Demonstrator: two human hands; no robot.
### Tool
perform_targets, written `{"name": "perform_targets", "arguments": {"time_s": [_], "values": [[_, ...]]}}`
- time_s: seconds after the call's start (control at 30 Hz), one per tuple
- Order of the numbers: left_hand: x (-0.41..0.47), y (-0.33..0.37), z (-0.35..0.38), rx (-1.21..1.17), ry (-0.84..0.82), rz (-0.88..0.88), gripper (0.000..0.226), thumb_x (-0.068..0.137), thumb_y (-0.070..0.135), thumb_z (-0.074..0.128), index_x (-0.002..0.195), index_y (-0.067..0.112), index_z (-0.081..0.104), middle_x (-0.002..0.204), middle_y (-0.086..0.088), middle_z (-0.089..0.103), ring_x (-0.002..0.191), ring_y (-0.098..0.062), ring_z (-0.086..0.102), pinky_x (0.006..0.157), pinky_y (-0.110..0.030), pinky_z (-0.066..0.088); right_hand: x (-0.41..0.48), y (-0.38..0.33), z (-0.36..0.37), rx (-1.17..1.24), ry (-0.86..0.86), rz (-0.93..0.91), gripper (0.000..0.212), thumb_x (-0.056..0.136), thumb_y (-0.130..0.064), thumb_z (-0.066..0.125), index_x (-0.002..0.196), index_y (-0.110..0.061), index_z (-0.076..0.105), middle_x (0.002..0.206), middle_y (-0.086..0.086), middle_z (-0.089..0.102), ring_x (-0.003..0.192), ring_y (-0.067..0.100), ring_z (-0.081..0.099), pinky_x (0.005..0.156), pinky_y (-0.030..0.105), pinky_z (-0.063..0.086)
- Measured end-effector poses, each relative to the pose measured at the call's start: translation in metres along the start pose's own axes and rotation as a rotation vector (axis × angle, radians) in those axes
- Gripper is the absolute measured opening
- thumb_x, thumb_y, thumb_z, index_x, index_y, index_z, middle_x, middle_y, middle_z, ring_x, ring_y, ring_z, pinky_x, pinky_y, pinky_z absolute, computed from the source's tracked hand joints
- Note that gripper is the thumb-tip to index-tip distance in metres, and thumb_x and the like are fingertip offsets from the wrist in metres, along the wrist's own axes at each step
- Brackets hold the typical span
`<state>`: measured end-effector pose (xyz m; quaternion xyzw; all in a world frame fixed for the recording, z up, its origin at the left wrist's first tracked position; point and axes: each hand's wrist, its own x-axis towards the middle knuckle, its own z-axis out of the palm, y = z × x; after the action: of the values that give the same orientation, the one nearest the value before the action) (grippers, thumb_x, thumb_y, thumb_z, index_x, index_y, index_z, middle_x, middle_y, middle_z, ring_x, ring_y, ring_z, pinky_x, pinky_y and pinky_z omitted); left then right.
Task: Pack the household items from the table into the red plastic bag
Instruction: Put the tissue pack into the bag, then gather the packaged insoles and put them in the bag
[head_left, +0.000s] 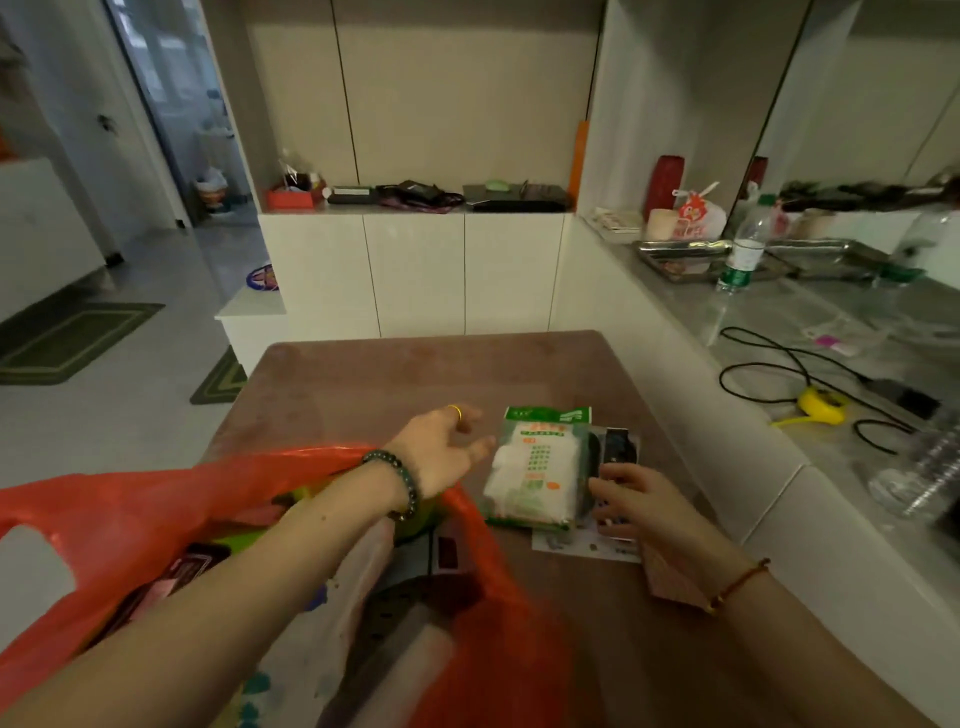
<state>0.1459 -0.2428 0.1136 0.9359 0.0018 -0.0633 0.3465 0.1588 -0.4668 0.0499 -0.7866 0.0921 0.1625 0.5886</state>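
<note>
While the thin red plastic bag (130, 519) gapes at the near left of the brown tabletop (415, 374), with several items already inside, the left hand (441, 452) reaches across its mouth, fingers spread and empty. It is probably heading for the soft green-and-white packet (535, 467) lying just beyond. The right hand (639, 504) lays bent fingers on a card-backed pack holding a dark gadget (618, 447), which touches the packet's right side. Whether it grips or only steadies, I cannot tell. A grey stone counter (779, 322) with a clear plastic bottle (745, 249) and black cables (769, 364) runs along the right, and white cabinets (415, 270) stand behind.
</note>
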Motion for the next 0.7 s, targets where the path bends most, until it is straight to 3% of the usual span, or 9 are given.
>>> {"name": "perform_targets", "arguments": {"time_s": [0.07, 0.13, 0.17, 0.23, 0.37, 0.47, 0.53, 0.6, 0.7], "values": [[0.031, 0.001, 0.016, -0.06, -0.07, -0.061, 0.045, 0.089, 0.037, 0.052, 0.129, 0.016, 0.046, 0.129, -0.005, 0.054, 0.115, -0.02, 0.052, 0.094, -0.024, 0.039, 0.039, 0.018, 0.0, -0.048, 0.089, 0.086, 0.036, 0.088, -0.019, 0.06, 0.118, -0.005, 0.047, 0.1, 0.01, 0.053, 0.091, 0.026, 0.061, 0.074, 0.03, 0.055], [0.063, 0.001, 0.031, -0.075, -0.173, -0.136, 0.053, 0.09, 0.04, 0.049, 0.134, 0.013, 0.039, 0.135, -0.006, 0.049, 0.119, -0.021, 0.05, 0.095, -0.025, 0.038, 0.076, 0.033, 0.003, -0.095, 0.123, 0.12, 0.023, 0.086, -0.019, 0.063, 0.098, -0.005, 0.05, 0.086, 0.006, 0.055, 0.077, 0.018, 0.059, 0.061, 0.017, 0.052], [0.077, 0.0, 0.039, -0.083, -0.219, -0.179, 0.056, 0.09, 0.041, 0.048, 0.137, 0.011, 0.036, 0.138, -0.007, 0.046, 0.121, -0.022, 0.048, 0.095, -0.025, 0.038, 0.093, 0.039, 0.007, -0.098, 0.135, 0.116, 0.026, 0.084, -0.019, 0.065, 0.101, -0.003, 0.053, 0.092, 0.008, 0.059, 0.082, 0.019, 0.061, 0.066, 0.018, 0.054], [0.104, -0.003, 0.055, -0.097, -0.291, -0.261, 0.062, 0.091, 0.043, 0.045, 0.139, 0.008, 0.03, 0.142, -0.009, 0.042, 0.124, -0.024, 0.045, 0.092, -0.027, 0.037, 0.121, 0.045, 0.016, -0.093, 0.192, 0.1, 0.054, 0.082, -0.019, 0.068, 0.126, -0.001, 0.043, 0.121, 0.015, 0.058, 0.109, 0.03, 0.058, 0.091, 0.034, 0.051], [0.145, -0.014, 0.087, -0.139, -0.342, -0.415, 0.068, 0.09, 0.046, 0.045, 0.142, 0.007, 0.023, 0.145, -0.011, 0.036, 0.126, -0.028, 0.042, 0.096, -0.035, 0.04, 0.153, 0.052, 0.034, -0.276, 0.284, 0.088, 0.064, 0.077, -0.023, 0.072, 0.126, -0.003, 0.036, 0.125, 0.015, 0.057, 0.112, 0.029, 0.057, 0.088, 0.034, 0.048], [0.162, -0.022, 0.101, -0.224, -0.319, -0.524, 0.078, 0.088, 0.047, 0.049, 0.144, 0.005, 0.015, 0.15, -0.012, 0.028, 0.131, -0.029, 0.037, 0.099, -0.037, 0.039, 0.163, 0.05, 0.032, -0.198, 0.239, 0.094, 0.035, 0.083, -0.013, 0.063, 0.115, 0.0, 0.054, 0.116, 0.018, 0.064, 0.097, 0.024, 0.063, 0.068, 0.022, 0.052], [0.169, -0.029, 0.108, -0.257, -0.276, -0.572, 0.086, 0.084, 0.051, 0.053, 0.144, 0.004, 0.013, 0.152, -0.013, 0.023, 0.135, -0.03, 0.033, 0.103, -0.039, 0.036, 0.16, 0.042, 0.029, -0.048, 0.222, -0.023, 0.019, 0.086, -0.008, 0.059, 0.102, 0.001, 0.064, 0.106, 0.021, 0.068, 0.088, 0.026, 0.066, 0.068, 0.027, 0.056], [0.174, -0.035, 0.114, -0.364, -0.223, -0.573, 0.088, 0.079, 0.05, 0.061, 0.142, 0.003, 0.021, 0.148, -0.016, 0.032, 0.13, -0.031, 0.041, 0.103, -0.04, 0.04, 0.151, 0.03, 0.026, 0.089, 0.226, -0.162, 0.01, 0.087, -0.009, 0.059, 0.09, -0.002, 0.066, 0.095, 0.021, 0.069, 0.082, 0.029, 0.067, 0.068, 0.036, 0.057], [0.175, -0.039, 0.115, -0.647, -0.18, -0.517, 0.06, 0.071, 0.037, 0.072, 0.12, 0.006, 0.055, 0.123, -0.012, 0.062, 0.099, -0.026, 0.063, 0.077, -0.035, 0.054, 0.141, 0.018, 0.019, 0.332, 0.125, -0.231, 0.012, 0.086, -0.012, 0.061, 0.077, -0.016, 0.066, 0.079, 0.007, 0.072, 0.074, 0.026, 0.07, 0.067, 0.038, 0.06]]}}
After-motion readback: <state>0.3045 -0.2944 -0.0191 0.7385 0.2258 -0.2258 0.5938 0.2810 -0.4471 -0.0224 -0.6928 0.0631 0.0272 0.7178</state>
